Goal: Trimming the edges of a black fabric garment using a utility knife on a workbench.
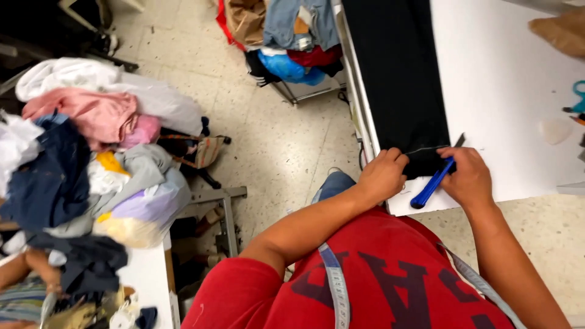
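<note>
A long strip of black fabric (399,73) lies along the left side of a white table (499,91). My left hand (382,175) presses down on the near end of the fabric at the table's corner, fingers curled. My right hand (468,178) holds a blue-handled tool (431,186) whose dark tip (459,141) rests at the fabric's near edge, by a thin pale line across the cloth. A measuring tape (336,286) hangs around my neck over a red shirt.
A heap of mixed garments (85,158) covers a table at the left. A metal stand (222,213) sits on the speckled floor between. More clothes (292,36) pile up at the top. Teal scissors (577,97) and pale chalk (554,130) lie at the right.
</note>
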